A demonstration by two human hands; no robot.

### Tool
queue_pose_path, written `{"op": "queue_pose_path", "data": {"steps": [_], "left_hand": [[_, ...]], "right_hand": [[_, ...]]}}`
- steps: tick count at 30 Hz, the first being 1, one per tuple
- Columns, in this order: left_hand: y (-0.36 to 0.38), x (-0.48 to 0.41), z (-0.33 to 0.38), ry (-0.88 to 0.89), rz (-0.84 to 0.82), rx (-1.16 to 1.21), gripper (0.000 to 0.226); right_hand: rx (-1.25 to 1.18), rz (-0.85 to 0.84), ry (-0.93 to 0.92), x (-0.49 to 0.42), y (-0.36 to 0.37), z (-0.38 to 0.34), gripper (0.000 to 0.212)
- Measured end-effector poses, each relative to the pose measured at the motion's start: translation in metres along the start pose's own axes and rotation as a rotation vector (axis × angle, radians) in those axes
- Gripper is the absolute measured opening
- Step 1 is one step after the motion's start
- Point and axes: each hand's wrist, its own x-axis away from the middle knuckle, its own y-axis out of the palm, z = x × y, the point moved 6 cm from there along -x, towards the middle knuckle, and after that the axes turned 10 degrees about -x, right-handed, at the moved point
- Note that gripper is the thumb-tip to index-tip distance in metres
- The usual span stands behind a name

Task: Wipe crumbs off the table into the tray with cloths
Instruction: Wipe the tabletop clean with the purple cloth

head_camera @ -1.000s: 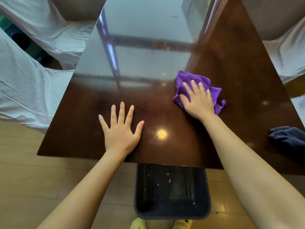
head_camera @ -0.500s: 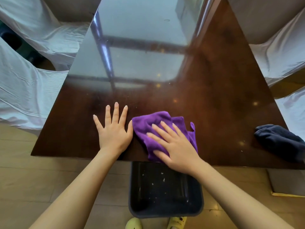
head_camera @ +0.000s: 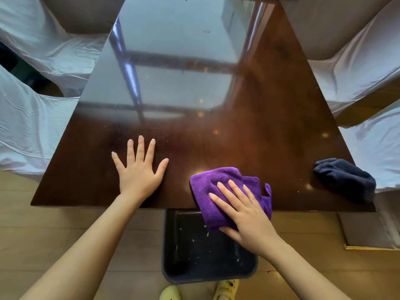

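Right hand (head_camera: 246, 215) lay flat, fingers extended, pressing the purple cloth (head_camera: 218, 191) over the table (head_camera: 259, 131) edge, above the tray (head_camera: 194, 252) holding crumbs. Left hand (head_camera: 138, 172) rested open, fingers spread, on the table left of the cloth; dark cloth (head_camera: 344, 178) lay far right.

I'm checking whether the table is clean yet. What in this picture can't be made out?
- Tabletop under the purple cloth and right hand: covered, head view.
- Far half of the table: window glare hides any crumbs.
- Tray: its far end is under the table edge, its right part behind the hand.
- Surface under the dark cloth and the flat left hand: covered.
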Motion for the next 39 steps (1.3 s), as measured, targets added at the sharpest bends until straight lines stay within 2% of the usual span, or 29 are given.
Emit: {"op": "queue_pose_path", "data": {"steps": [2,5,7,10,13,17,23,25,30,33,39], "left_hand": [[-0.010,0.010,0.015,0.069,0.001,0.140,0.069],[-0.030,0.056,0.077,0.427,0.026,0.387,0.076],[-0.027,0.093,0.118,0.659,-0.017,0.358,0.080],[-0.014,0.120,0.148,0.809,0.018,0.130,0.084],[-0.017,0.126,0.156,0.837,0.106,0.006,0.078],[-0.032,0.125,0.162,0.843,0.233,0.133,0.056],[-0.066,0.119,0.190,0.852,0.025,0.262,0.039],[-0.080,0.113,0.207,0.843,0.013,0.329,0.038],[-0.125,0.081,0.274,0.853,0.133,0.359,0.038],[-0.139,0.049,0.321,0.794,0.175,0.332,0.040],[-0.137,-0.020,0.409,0.686,0.231,0.193,0.043]], "right_hand": [[-0.075,-0.034,-0.028,0.003,-0.002,0.006,0.088],[-0.131,0.013,-0.023,0.010,-0.012,0.013,0.093],[-0.219,0.118,0.021,0.017,-0.019,0.015,0.086],[-0.347,0.236,0.092,0.029,-0.022,0.017,0.062],[-0.387,0.297,0.102,0.040,-0.028,0.019,0.046],[-0.493,0.309,0.069,0.049,-0.045,0.021,0.042],[-0.589,0.204,0.080,0.071,-0.083,0.048,0.039],[-0.611,0.226,0.082,0.078,-0.104,0.062,0.039],[-0.555,0.390,0.062,0.084,-0.174,0.106,0.038],[-0.450,0.489,0.072,0.077,-0.213,0.146,0.038],[-0.317,0.548,0.215,0.044,-0.258,0.240,0.034]]}}
